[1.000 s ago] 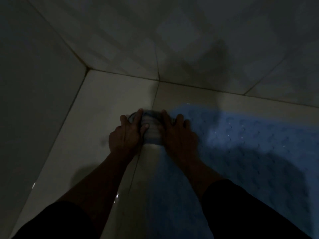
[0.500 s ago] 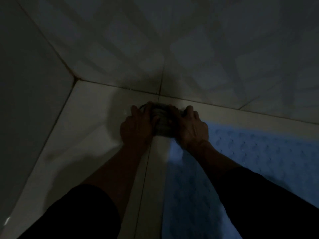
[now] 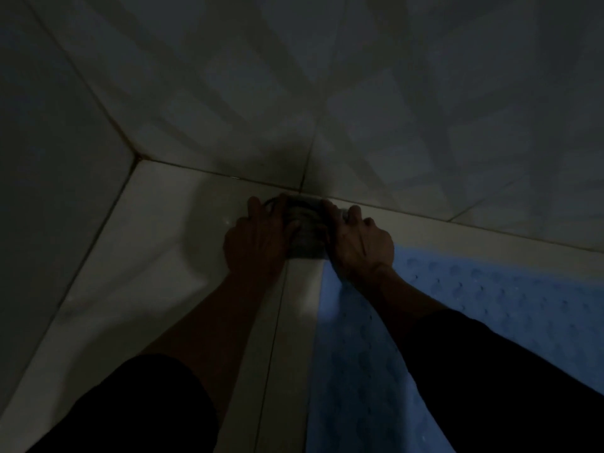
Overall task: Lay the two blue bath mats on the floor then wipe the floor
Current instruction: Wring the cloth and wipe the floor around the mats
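Note:
A grey folded cloth (image 3: 305,233) lies on the pale tiled floor (image 3: 163,263), pressed against the foot of the far wall. My left hand (image 3: 255,243) holds its left side and my right hand (image 3: 361,243) holds its right side, fingers curled over the cloth's far edge. A blue bath mat (image 3: 490,308) with a raised dot pattern lies flat on the floor to the right, its left edge running under my right wrist. Only one mat shows. The room is very dim.
A tiled wall (image 3: 359,109) rises straight ahead and another wall (image 3: 49,174) stands at the left; they meet in a corner at the upper left. A strip of bare floor runs between the mat and the far wall. My dark sleeves fill the bottom.
Both hands have pushed the cloth forward across the floor, from beside the mat's corner up to the base of the far wall.

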